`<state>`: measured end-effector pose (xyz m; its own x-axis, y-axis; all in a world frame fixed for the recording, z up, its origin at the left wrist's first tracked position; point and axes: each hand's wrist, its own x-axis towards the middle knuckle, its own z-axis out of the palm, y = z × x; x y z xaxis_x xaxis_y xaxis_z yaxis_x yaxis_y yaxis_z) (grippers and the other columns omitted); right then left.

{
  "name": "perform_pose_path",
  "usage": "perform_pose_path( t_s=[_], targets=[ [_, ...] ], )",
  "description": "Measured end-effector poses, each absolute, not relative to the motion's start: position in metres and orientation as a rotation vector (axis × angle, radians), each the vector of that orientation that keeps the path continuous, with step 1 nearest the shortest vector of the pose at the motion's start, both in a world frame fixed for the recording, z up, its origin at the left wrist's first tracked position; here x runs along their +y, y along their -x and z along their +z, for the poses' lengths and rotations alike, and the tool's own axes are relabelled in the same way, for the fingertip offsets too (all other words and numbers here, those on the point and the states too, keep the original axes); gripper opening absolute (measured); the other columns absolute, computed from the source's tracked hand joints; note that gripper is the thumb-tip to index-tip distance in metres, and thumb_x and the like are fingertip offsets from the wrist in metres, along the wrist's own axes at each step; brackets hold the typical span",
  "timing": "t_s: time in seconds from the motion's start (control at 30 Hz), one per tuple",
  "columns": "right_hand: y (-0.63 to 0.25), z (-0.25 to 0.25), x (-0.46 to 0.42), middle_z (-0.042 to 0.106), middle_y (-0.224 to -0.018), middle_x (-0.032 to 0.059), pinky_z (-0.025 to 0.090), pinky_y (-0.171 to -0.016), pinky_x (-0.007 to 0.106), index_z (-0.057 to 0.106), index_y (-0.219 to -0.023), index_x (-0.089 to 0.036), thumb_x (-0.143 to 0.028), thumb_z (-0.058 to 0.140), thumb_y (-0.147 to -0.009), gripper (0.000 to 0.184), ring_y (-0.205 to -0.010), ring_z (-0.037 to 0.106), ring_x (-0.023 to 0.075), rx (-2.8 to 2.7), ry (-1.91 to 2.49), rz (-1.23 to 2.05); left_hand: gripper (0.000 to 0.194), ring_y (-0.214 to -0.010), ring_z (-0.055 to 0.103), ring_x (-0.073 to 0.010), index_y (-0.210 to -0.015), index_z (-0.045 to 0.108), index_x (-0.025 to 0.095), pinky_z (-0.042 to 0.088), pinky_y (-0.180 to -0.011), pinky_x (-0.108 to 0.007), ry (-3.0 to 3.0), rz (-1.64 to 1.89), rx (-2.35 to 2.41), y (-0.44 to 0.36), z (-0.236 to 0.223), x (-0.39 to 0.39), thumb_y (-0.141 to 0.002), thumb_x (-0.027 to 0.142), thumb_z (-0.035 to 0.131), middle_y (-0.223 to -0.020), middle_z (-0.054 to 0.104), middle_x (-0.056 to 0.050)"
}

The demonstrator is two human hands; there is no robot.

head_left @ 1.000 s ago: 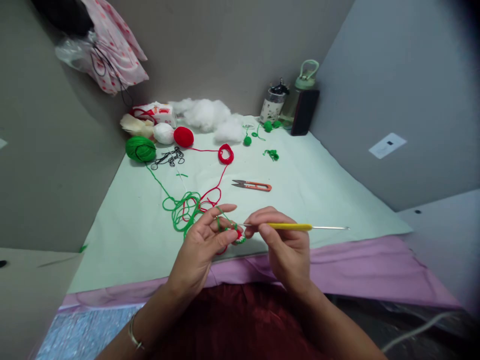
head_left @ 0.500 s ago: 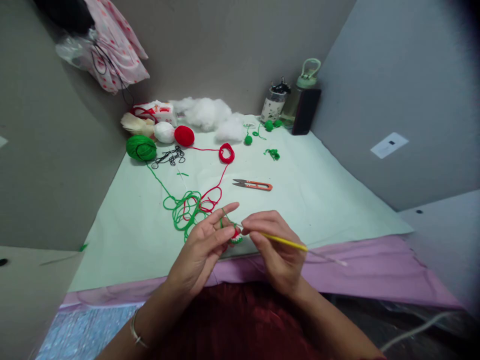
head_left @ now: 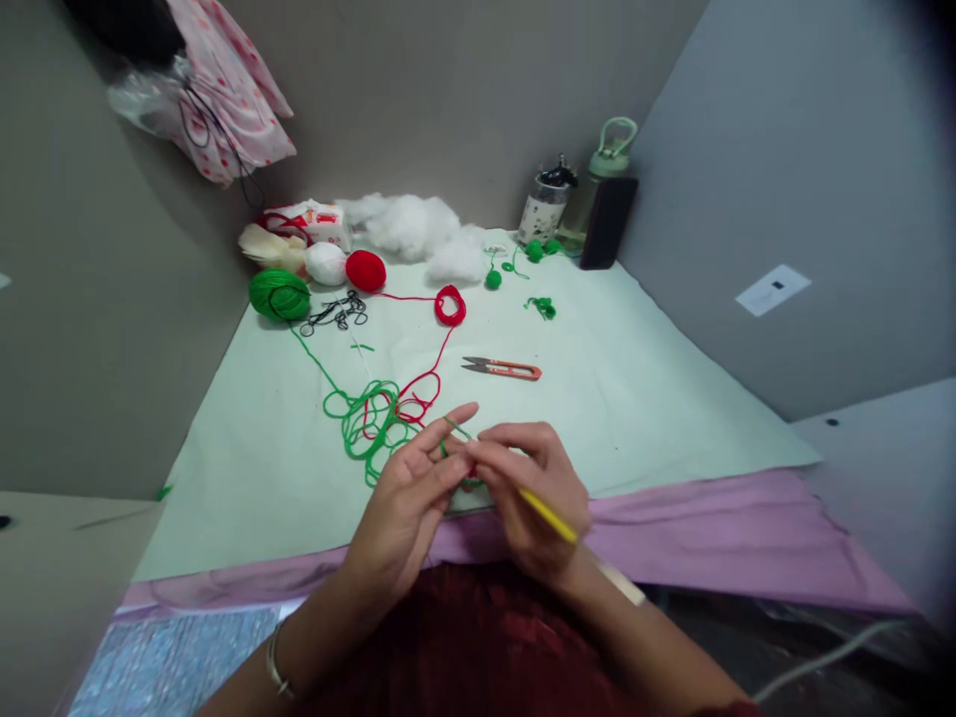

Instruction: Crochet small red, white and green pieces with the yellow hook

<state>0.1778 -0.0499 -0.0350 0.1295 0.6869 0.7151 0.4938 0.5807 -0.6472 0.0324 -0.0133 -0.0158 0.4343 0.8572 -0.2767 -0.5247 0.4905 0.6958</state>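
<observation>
My left hand (head_left: 413,488) pinches a small red and green crochet piece (head_left: 472,484), mostly covered by fingers. Green yarn (head_left: 457,428) loops round its raised forefinger and runs to the piece. My right hand (head_left: 534,488) is closed on a crochet hook with a yellow handle (head_left: 549,515), and its fingertips meet the left thumb at the piece. The hook's tip is hidden. Loose green yarn (head_left: 373,428) lies tangled left of the hands, crossed by red yarn (head_left: 427,390). Thread snips (head_left: 502,368) with an orange handle lie beyond the hands.
At the back left are a green yarn ball (head_left: 279,295), a red ball (head_left: 365,270) and black cord (head_left: 340,313). White stuffing (head_left: 414,227) sits against the rear wall. A bottle (head_left: 583,214), a dark phone (head_left: 608,224) and a pen cup (head_left: 543,211) stand back right.
My right hand has turned and drawn in closer to my left fingertips, swinging the hook's handle steeper and toward me. The crochet piece is now more covered. My left hand has barely moved.
</observation>
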Motion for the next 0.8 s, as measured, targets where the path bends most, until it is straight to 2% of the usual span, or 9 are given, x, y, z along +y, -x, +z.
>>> perform_pose_path(
  t_s=[0.17, 0.27, 0.4, 0.5, 0.6, 0.7, 0.8],
  targets=[
    [-0.188, -0.027, -0.045, 0.072, -0.087, 0.0022, 0.055, -0.069, 0.032, 0.083, -0.102, -0.028, -0.023, 0.066, -0.102, 0.017, -0.075, 0.066, 0.0162, -1.153, 0.901, 0.730, 0.042, -0.067, 0.048, -0.0093, -0.120, 0.083, 0.020, 0.041, -0.061, -0.018, -0.627, 0.918, 0.724, -0.025, -0.012, -0.008, -0.079, 0.025, 0.090, -0.078, 0.059, 0.001],
    [-0.186, -0.024, -0.040, 0.074, -0.090, 0.0032, 0.055, -0.066, 0.031, 0.084, -0.100, -0.027, -0.028, 0.069, -0.101, 0.015, -0.073, 0.066, 0.0157, -1.126, 0.860, 0.839, 0.044, -0.072, 0.054, -0.0110, -0.124, 0.082, 0.027, 0.043, -0.064, -0.019, -0.710, 0.962, 0.739, -0.027, -0.012, -0.011, -0.081, 0.024, 0.088, -0.080, 0.062, 0.002],
    [-0.179, -0.022, -0.038, 0.081, -0.101, 0.0051, 0.060, -0.077, 0.034, 0.083, -0.105, -0.028, -0.022, 0.068, -0.101, 0.016, -0.094, 0.074, 0.0198, -1.251, 0.892, 0.760, 0.044, -0.094, 0.064, -0.0167, -0.125, 0.082, 0.028, 0.049, -0.085, -0.024, -0.743, 0.965, 0.737, -0.030, -0.014, -0.014, -0.082, 0.023, 0.087, -0.093, 0.074, -0.002],
    [-0.178, -0.021, -0.042, 0.082, -0.100, 0.0054, 0.063, -0.080, 0.036, 0.081, -0.110, -0.028, -0.019, 0.065, -0.103, 0.019, -0.094, 0.076, 0.0203, -1.311, 0.935, 0.656, 0.043, -0.085, 0.062, -0.0148, -0.123, 0.083, 0.026, 0.047, -0.078, -0.022, -0.733, 0.960, 0.764, -0.030, -0.015, -0.014, -0.080, 0.025, 0.089, -0.090, 0.073, -0.002],
    [-0.179, -0.025, -0.046, 0.081, -0.106, 0.0078, 0.064, -0.082, 0.038, 0.080, -0.116, -0.028, -0.015, 0.065, -0.102, 0.024, -0.097, 0.076, 0.0221, -1.530, 1.040, 0.352, 0.044, -0.075, 0.058, -0.0118, -0.122, 0.083, 0.024, 0.046, -0.071, -0.021, -0.669, 0.985, 0.749, -0.033, -0.015, -0.014, -0.079, 0.027, 0.092, -0.082, 0.069, 0.000],
    [-0.179, -0.032, -0.050, 0.080, -0.116, 0.0088, 0.065, -0.083, 0.039, 0.079, -0.122, -0.031, -0.016, 0.067, -0.100, 0.029, -0.102, 0.076, 0.0237, -1.686, 1.061, 0.083, 0.047, -0.076, 0.060, -0.0110, -0.122, 0.082, 0.024, 0.049, -0.074, -0.020, -0.554, 0.972, 0.701, -0.036, -0.014, -0.015, -0.077, 0.027, 0.093, -0.083, 0.070, 0.000],
    [-0.181, -0.033, -0.050, 0.079, -0.111, 0.0075, 0.065, -0.080, 0.036, 0.078, -0.123, -0.030, -0.016, 0.065, -0.102, 0.029, -0.098, 0.075, 0.0213, -1.597, 1.040, 0.158, 0.044, -0.082, 0.062, -0.0126, -0.116, 0.085, 0.019, 0.053, -0.081, -0.022, -0.476, 0.891, 0.665, -0.034, -0.014, -0.012, -0.074, 0.026, 0.095, -0.087, 0.071, -0.002]
  ],
)
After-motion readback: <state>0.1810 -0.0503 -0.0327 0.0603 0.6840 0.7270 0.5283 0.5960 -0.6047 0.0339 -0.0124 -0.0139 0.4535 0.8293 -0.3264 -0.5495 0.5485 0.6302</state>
